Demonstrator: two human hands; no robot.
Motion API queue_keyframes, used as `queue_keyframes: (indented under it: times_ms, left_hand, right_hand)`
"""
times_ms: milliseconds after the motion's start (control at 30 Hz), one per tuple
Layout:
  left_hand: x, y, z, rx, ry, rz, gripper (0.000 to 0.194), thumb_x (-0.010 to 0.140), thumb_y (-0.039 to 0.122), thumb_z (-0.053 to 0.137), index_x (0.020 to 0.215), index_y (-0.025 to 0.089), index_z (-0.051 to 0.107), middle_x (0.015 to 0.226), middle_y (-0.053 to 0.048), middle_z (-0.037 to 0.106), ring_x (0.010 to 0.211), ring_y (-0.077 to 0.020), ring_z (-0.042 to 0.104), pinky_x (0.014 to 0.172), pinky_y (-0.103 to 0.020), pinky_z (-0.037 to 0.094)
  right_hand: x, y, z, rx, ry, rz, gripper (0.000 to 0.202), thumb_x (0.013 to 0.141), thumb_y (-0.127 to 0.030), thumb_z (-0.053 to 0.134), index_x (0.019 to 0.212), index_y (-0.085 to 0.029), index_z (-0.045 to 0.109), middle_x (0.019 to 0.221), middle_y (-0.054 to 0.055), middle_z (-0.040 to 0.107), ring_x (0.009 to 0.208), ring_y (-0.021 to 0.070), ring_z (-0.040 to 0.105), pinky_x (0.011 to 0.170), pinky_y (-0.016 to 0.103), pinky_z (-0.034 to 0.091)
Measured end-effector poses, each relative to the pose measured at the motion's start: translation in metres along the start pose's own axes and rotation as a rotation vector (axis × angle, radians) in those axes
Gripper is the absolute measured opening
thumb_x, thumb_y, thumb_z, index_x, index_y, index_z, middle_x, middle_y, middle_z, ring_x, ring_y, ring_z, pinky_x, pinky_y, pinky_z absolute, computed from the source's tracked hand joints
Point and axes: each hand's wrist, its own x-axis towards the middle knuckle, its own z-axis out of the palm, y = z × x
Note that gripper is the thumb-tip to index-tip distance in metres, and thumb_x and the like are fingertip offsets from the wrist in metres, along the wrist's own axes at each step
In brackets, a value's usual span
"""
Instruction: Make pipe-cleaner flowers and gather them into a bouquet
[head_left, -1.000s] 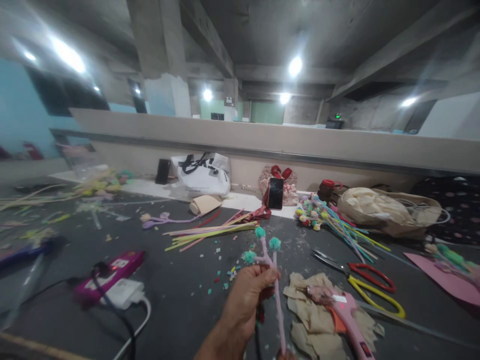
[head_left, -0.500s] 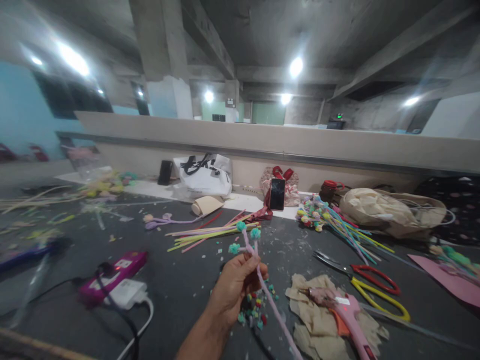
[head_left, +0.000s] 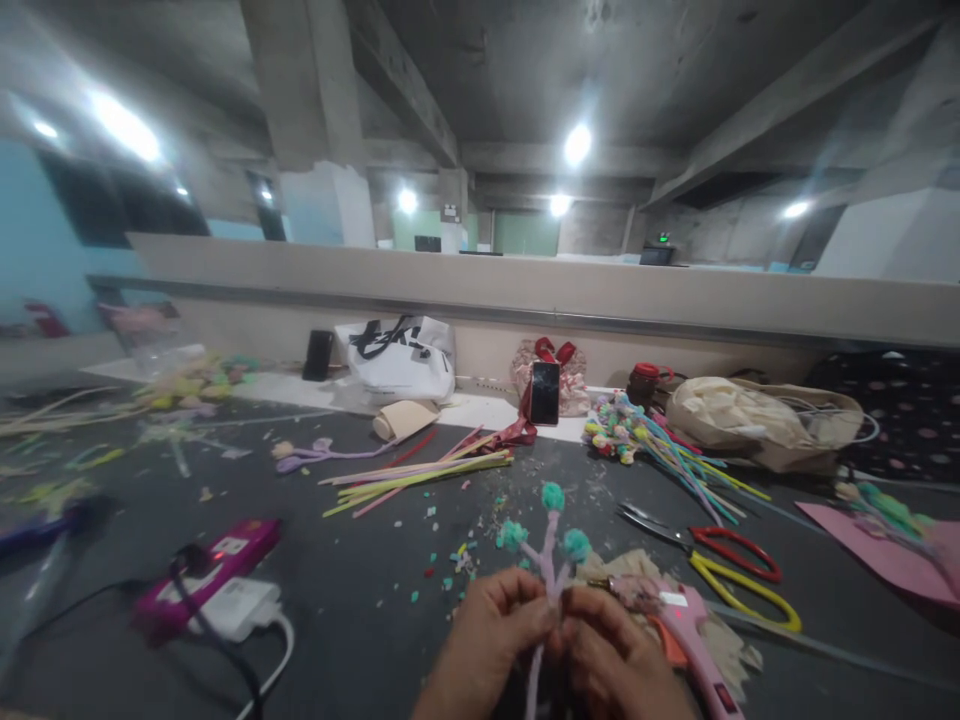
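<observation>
Both my hands meet low in the middle, around a lilac pipe-cleaner stem that branches into three tips, each with a fuzzy teal ball. My left hand pinches the stem between thumb and fingers just below the branching. Pressed up against the other side, my right hand has its fingers closed on the same stem. The stem's lower end runs down between the hands. Close to my right hand lies a pink glue gun on crumpled tan paper, its nozzle pointing left.
Scissors with red and yellow handles lie to the right. Loose pipe cleaners and a bundle of finished stems lie farther back. A magenta power strip with cables is on the left. A phone leans at the back.
My right hand has come into view and joined my left on the stem. The branched stem now stands upright, lower and farther right. The view has shifted slightly.
</observation>
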Motion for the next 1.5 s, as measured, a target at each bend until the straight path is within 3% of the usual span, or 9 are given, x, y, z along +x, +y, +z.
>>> queue_keyframes:
  times_ms: [67, 267, 400, 567, 733, 1000, 1233, 1400, 1500]
  left_hand:
    - [-0.001, -0.001, 0.003, 0.026, 0.023, 0.023, 0.029, 0.053, 0.040, 0.067, 0.054, 0.014, 0.054, 0.043, 0.002, 0.053, 0.041, -0.0083, 0.043, 0.043, -0.020, 0.028]
    - [-0.001, -0.009, 0.012, 0.080, 0.103, 0.053, 0.015, 0.054, 0.027, 0.062, 0.051, 0.015, 0.053, 0.046, 0.001, 0.055, 0.045, -0.0103, 0.046, 0.049, -0.022, 0.033]
    - [0.001, -0.022, 0.002, 0.112, 0.148, 0.102, 0.011, 0.056, 0.023, 0.059, 0.058, 0.014, 0.054, 0.052, 0.002, 0.055, 0.051, -0.0102, 0.046, 0.054, -0.022, 0.035]
    - [0.003, -0.023, -0.011, 0.081, 0.222, 0.202, 0.027, 0.054, 0.031, 0.068, 0.074, 0.016, 0.057, 0.069, -0.001, 0.059, 0.065, -0.0131, 0.051, 0.064, -0.023, 0.038]
    - [0.002, -0.017, -0.002, -0.201, 0.069, 0.080, 0.036, 0.054, 0.038, 0.070, 0.079, 0.015, 0.059, 0.067, -0.005, 0.063, 0.056, -0.0157, 0.055, 0.058, -0.028, 0.042]
    - [0.006, -0.023, 0.009, -0.482, 0.174, 0.019, 0.027, 0.053, 0.030, 0.072, 0.071, 0.015, 0.058, 0.052, 0.000, 0.060, 0.044, -0.0132, 0.052, 0.050, -0.026, 0.042]
    - [0.005, -0.019, 0.009, -0.521, 0.221, -0.017, 0.024, 0.056, 0.028, 0.071, 0.072, 0.015, 0.059, 0.063, -0.003, 0.065, 0.055, -0.0156, 0.059, 0.055, -0.025, 0.044]
    - [0.012, -0.042, -0.006, -0.436, 0.155, -0.030, 0.041, 0.048, 0.030, 0.076, 0.081, 0.014, 0.058, 0.071, -0.006, 0.066, 0.059, -0.0167, 0.060, 0.058, -0.026, 0.044]
    - [0.015, -0.055, -0.014, -0.358, 0.177, -0.062, 0.047, 0.038, 0.033, 0.079, 0.075, 0.016, 0.054, 0.063, -0.002, 0.063, 0.048, -0.0126, 0.056, 0.043, -0.020, 0.037]
  right_hand:
    - [0.012, 0.002, 0.007, 0.058, 0.000, -0.039, 0.041, 0.056, -0.042, 0.071, 0.086, -0.018, 0.059, 0.053, -0.005, 0.054, 0.040, 0.0047, 0.043, 0.035, 0.014, 0.026]
    - [0.027, 0.017, 0.015, 0.221, 0.020, -0.085, 0.035, 0.057, -0.040, 0.070, 0.077, -0.013, 0.062, 0.055, 0.000, 0.057, 0.041, 0.0079, 0.047, 0.041, 0.020, 0.035]
    - [0.032, 0.019, 0.011, 0.191, 0.076, -0.068, 0.034, 0.056, -0.038, 0.071, 0.076, -0.012, 0.063, 0.058, 0.001, 0.058, 0.048, 0.0100, 0.049, 0.046, 0.021, 0.036]
    - [0.035, 0.017, 0.009, 0.093, 0.133, -0.111, 0.027, 0.056, -0.038, 0.071, 0.061, -0.013, 0.064, 0.042, -0.005, 0.046, 0.039, 0.0047, 0.034, 0.039, 0.017, 0.025]
    - [0.028, 0.008, 0.025, 0.055, 0.080, -0.086, 0.032, 0.047, -0.038, 0.075, 0.070, -0.017, 0.069, 0.042, -0.004, 0.050, 0.038, 0.0045, 0.032, 0.040, 0.018, 0.030]
    - [0.022, 0.004, 0.028, 0.028, 0.076, -0.119, 0.033, 0.050, -0.043, 0.073, 0.071, -0.018, 0.069, 0.041, -0.005, 0.049, 0.036, 0.0040, 0.033, 0.037, 0.017, 0.031]
    - [0.027, 0.013, 0.020, 0.017, 0.112, -0.131, 0.031, 0.051, -0.042, 0.072, 0.065, -0.015, 0.065, 0.045, -0.003, 0.051, 0.038, 0.0063, 0.039, 0.037, 0.018, 0.031]
    - [0.032, 0.018, 0.014, 0.056, 0.074, -0.114, 0.028, 0.052, -0.040, 0.072, 0.061, -0.016, 0.062, 0.043, -0.005, 0.049, 0.036, 0.0054, 0.038, 0.043, 0.020, 0.036]
    - [0.032, 0.021, 0.011, 0.018, 0.064, -0.107, 0.030, 0.054, -0.041, 0.071, 0.065, -0.015, 0.061, 0.040, -0.006, 0.045, 0.032, 0.0040, 0.033, 0.035, 0.017, 0.029]
